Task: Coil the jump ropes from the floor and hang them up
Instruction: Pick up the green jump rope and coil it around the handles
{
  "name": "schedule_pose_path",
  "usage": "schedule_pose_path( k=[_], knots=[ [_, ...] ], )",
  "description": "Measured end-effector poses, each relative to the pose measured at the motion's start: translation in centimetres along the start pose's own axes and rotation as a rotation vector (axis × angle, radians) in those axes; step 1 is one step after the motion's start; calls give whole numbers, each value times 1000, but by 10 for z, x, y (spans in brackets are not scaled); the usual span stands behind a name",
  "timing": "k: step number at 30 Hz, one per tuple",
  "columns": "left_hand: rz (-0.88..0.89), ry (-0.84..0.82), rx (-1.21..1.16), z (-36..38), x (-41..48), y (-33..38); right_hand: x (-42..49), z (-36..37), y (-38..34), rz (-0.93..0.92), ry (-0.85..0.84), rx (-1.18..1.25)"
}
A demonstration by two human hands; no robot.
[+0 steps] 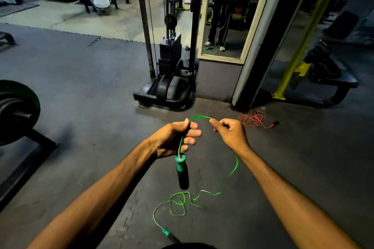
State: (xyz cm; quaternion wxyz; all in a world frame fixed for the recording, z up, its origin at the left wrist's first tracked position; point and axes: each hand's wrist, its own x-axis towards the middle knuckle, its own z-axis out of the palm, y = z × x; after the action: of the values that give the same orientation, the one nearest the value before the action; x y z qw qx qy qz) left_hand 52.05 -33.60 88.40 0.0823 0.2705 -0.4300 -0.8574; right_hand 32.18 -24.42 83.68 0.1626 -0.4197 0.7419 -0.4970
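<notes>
nearest, the far handle (167,233) of the green jump rope (234,168) and its slack lie on the floor (81,87). left hand (176,139) grips the cord above the dangling handle (182,172), anchoring it; right hand (230,133) pinches it further along, likely to draw a first loop. red jump rope (253,120) lies beyond.

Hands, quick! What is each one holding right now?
Left hand: grips the thin green jump rope cord just above its dangling green-and-black handle.
Right hand: pinches the same cord.
</notes>
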Motion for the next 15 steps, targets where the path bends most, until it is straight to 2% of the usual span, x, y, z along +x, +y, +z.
schedule_pose_path(
  k=[2,5,8,10,12,13,15],
  knots=[
    [92,-40,-195,1,2,1,-10,3,0,16,-140,-138],
    [269,-73,-450,-6,15,4,-30,13,4,-16,-492,-384],
    [381,197,-442,-6,31,1,-44,15,-7,-111,-681,-528],
    [412,321,-277,-7,37,-9,-48,15,-24,-165,-718,-570],
    [434,412,107,-8,38,-18,-50,14,-47,-214,-747,-557],
    [427,422,346,-9,35,-21,-50,13,-58,-189,-763,-437],
    [365,293,687,-12,33,-24,-46,3,-72,-85,-740,-105]
  ],
)
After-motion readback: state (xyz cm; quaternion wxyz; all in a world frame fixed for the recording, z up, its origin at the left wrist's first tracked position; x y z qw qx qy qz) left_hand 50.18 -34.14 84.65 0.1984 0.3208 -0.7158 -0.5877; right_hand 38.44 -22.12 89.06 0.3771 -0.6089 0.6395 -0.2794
